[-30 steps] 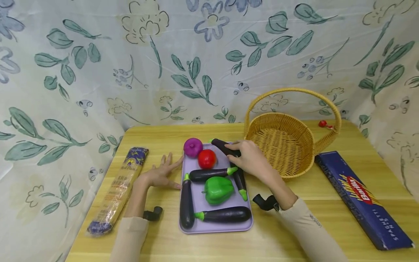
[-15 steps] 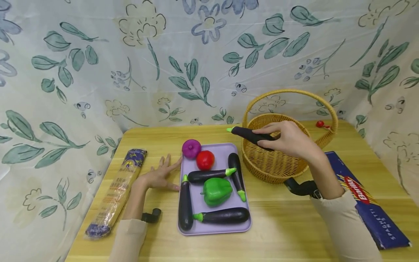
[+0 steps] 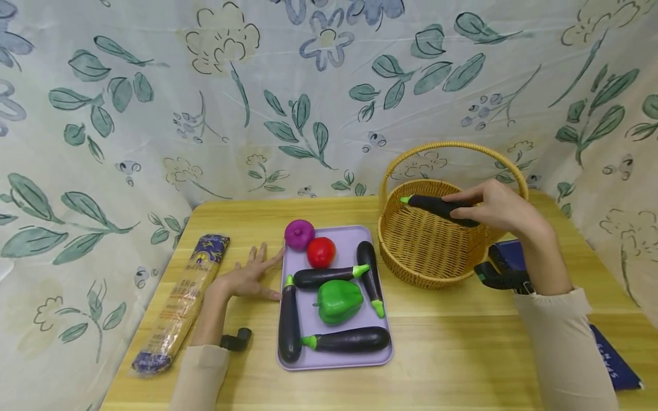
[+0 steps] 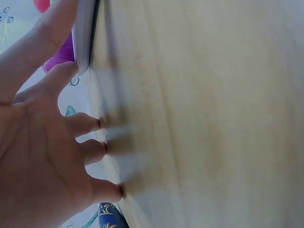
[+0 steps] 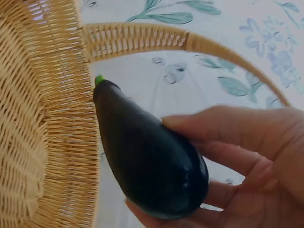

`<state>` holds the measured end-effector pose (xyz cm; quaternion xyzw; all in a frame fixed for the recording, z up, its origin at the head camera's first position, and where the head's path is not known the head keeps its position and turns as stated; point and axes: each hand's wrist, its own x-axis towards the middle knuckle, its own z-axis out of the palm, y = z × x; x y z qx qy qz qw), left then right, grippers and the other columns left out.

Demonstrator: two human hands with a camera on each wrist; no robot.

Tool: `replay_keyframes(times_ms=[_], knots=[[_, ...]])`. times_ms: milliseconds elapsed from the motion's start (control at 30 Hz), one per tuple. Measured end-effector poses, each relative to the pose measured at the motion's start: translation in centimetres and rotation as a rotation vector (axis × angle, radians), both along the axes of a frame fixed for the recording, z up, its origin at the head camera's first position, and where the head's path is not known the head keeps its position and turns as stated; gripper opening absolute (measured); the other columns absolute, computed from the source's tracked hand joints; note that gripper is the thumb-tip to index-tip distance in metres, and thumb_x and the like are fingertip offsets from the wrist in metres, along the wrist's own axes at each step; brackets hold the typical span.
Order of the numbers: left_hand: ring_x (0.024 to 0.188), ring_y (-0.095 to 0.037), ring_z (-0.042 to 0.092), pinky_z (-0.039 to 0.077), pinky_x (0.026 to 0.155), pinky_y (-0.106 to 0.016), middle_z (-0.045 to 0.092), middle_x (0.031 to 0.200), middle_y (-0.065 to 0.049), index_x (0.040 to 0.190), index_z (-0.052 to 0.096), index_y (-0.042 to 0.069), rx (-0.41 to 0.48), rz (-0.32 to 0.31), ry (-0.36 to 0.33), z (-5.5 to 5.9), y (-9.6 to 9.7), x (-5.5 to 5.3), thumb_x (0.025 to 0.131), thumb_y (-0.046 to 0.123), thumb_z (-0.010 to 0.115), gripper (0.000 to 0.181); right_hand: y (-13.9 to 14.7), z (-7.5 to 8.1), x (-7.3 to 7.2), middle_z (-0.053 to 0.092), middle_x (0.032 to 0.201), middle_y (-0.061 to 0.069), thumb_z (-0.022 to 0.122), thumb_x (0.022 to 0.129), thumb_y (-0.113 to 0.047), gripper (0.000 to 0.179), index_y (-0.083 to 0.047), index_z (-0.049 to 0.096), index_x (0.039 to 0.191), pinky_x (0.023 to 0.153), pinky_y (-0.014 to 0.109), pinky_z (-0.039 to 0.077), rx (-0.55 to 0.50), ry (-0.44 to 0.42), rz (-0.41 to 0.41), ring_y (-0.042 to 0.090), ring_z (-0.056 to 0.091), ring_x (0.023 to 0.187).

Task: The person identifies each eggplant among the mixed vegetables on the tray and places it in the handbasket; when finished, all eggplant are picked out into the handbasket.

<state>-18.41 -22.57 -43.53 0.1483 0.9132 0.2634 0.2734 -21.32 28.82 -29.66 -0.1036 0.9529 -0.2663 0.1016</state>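
My right hand (image 3: 501,208) pinches a dark eggplant (image 3: 437,208) by its thick end, above the wicker basket (image 3: 411,279); its green stem points left. In the right wrist view the eggplant (image 5: 147,152) is beside the basket's rim (image 5: 71,118), thumb on one side and fingers on the other. My left hand (image 3: 245,279) has its fingers spread on the table, with thumb and index finger at the left edge of the lilac tray (image 3: 380,361). On that tray lie several more eggplants (image 3: 354,339), a green bell pepper (image 3: 339,301), a red tomato (image 3: 321,252) and a purple onion (image 3: 300,234).
A clear pack of pasta (image 3: 182,302) lies left of my left hand. Under my right forearm, a blue spaghetti box (image 3: 614,359) is partly hidden. The basket's tall handle (image 3: 452,145) arches over it, and a floral cloth (image 3: 308,114) hangs behind the table.
My right hand has lifted the eggplant from the tray's upper right corner and carried it right, over the basket. The left hand stays in place.
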Motion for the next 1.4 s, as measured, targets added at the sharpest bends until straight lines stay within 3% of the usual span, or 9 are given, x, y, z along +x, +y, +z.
replay_keyframes(times_ms=[100,167,267,333,400,533,633,967,1400], knots=[[0.154,-0.052,-0.025,-0.015,0.114,-0.082,-0.025,0.167,-0.028,0.167,0.009,0.029,0.004,0.002,0.0,0.0,-0.1,0.0,0.084,0.045,0.083,0.113,0.2,-0.6,-1.1,0.062,0.088,0.02,0.065,0.101,-0.023,0.044,-0.005,0.063,0.142,0.053,0.029,0.036,-0.005,-0.026,0.001,0.012,0.025,0.05],[0.154,-0.051,-0.026,-0.015,0.115,-0.082,-0.025,0.167,-0.028,0.167,0.009,0.029,0.0,0.006,-0.001,0.0,-0.1,0.1,0.084,0.045,0.083,0.113,0.3,-1.0,-1.9,0.066,0.118,0.032,0.063,0.102,-0.021,0.044,-0.004,0.061,0.143,0.065,0.035,0.042,-0.014,-0.052,-0.002,0.02,0.044,0.062],[0.154,-0.051,-0.025,-0.015,0.115,-0.082,-0.025,0.168,-0.028,0.167,0.008,0.029,-0.004,0.007,0.001,0.0,-0.1,0.1,0.084,0.046,0.083,0.113,0.5,-1.5,-3.2,0.046,0.151,0.037,0.061,0.103,-0.017,0.044,-0.002,0.058,0.145,0.085,0.048,0.049,-0.034,-0.103,-0.021,0.042,0.059,0.105],[0.154,-0.051,-0.025,-0.015,0.115,-0.082,-0.025,0.168,-0.027,0.167,0.008,0.03,-0.006,0.004,0.005,0.0,-0.1,0.1,0.084,0.046,0.083,0.113,0.8,-2.0,-3.9,0.038,0.157,0.038,0.061,0.103,-0.016,0.045,-0.002,0.057,0.146,0.093,0.054,0.046,-0.051,-0.141,-0.046,0.049,0.048,0.131],[0.154,-0.051,-0.025,-0.014,0.115,-0.082,-0.025,0.168,-0.027,0.167,0.008,0.03,-0.01,-0.001,0.011,-0.1,-0.1,0.0,0.084,0.047,0.082,0.113,0.9,-2.3,-4.5,0.035,0.158,0.038,0.061,0.103,-0.015,0.046,-0.002,0.056,0.147,0.101,0.06,0.046,-0.064,-0.164,-0.07,0.053,0.04,0.14],[0.154,-0.051,-0.025,-0.014,0.114,-0.082,-0.025,0.168,-0.027,0.167,0.008,0.031,-0.01,-0.005,0.017,-0.2,-0.1,-0.1,0.084,0.048,0.083,0.113,1.4,-3.1,-5.5,0.035,0.158,0.039,0.064,0.101,-0.01,0.047,0.001,0.055,0.146,0.114,0.07,0.038,-0.091,-0.18,-0.093,0.057,0.031,0.145],[0.155,-0.051,-0.024,-0.014,0.115,-0.082,-0.025,0.168,-0.027,0.167,0.008,0.031,-0.009,-0.001,0.017,-0.3,-0.1,-0.2,0.084,0.047,0.083,0.113,1.8,-3.9,-6.2,0.037,0.156,0.04,0.064,0.099,-0.006,0.047,0.004,0.056,0.144,0.115,0.073,0.034,-0.099,-0.175,-0.085,0.058,0.029,0.145],[0.154,-0.051,-0.025,-0.014,0.115,-0.081,-0.025,0.168,-0.026,0.167,0.008,0.032,-0.011,-0.006,0.008,-0.5,-0.2,-0.1,0.084,0.049,0.082,0.113,1.8,-6.9,-7.3,0.045,0.148,0.041,0.074,0.089,0.002,0.05,0.005,0.062,0.137,0.103,0.062,0.051,-0.069,-0.183,-0.101,0.059,0.04,0.136],[0.155,-0.051,-0.025,-0.014,0.115,-0.081,-0.025,0.169,-0.026,0.167,0.008,0.032,-0.013,0.0,0.007,-0.5,-0.4,0.0,0.084,0.049,0.082,0.112,1.6,-7.5,-8.6,0.053,0.143,0.035,0.078,0.083,0.006,0.056,-0.002,0.064,0.136,0.095,0.051,0.059,-0.001,-0.26,-0.111,0.058,0.045,0.133]])
